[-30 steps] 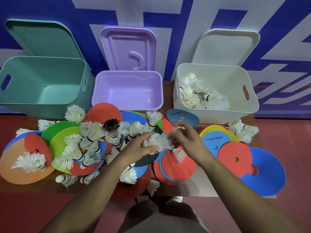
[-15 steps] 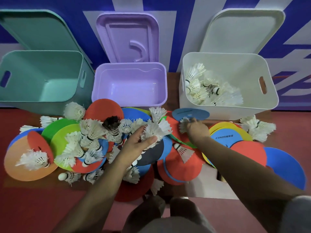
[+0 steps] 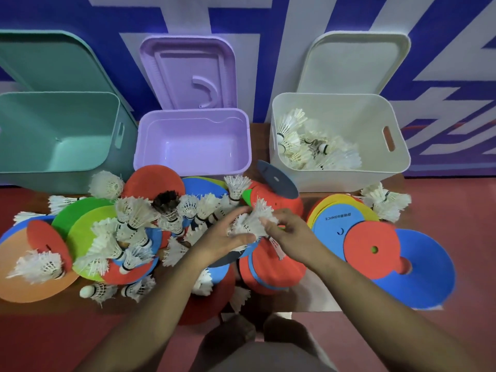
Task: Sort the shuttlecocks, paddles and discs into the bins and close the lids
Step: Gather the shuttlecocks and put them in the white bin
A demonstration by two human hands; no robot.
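Observation:
A bunch of white shuttlecocks [image 3: 251,222] sits between my two hands over the middle of the pile. My left hand [image 3: 220,237] is closed around the bunch from the left, and my right hand [image 3: 288,228] pinches it from the right. Many more white shuttlecocks [image 3: 131,232] and one dark one [image 3: 167,202] lie on coloured flat discs [image 3: 371,249]. Three open bins stand behind: a green bin [image 3: 53,135] and a purple bin [image 3: 193,142], both with nothing visible inside, and a white bin [image 3: 341,135] holding several shuttlecocks [image 3: 314,146].
Each bin's lid leans upright against the blue-and-white wall behind it: green lid [image 3: 45,63], purple lid [image 3: 188,73], white lid [image 3: 357,63]. A few shuttlecocks [image 3: 383,201] lie at the right of the white bin. Red floor surrounds the low table. No paddles are visible.
My right hand came back from the blue disc near the white bin to the bunch in my left hand and now grips it too. A dark blue disc now stands tilted.

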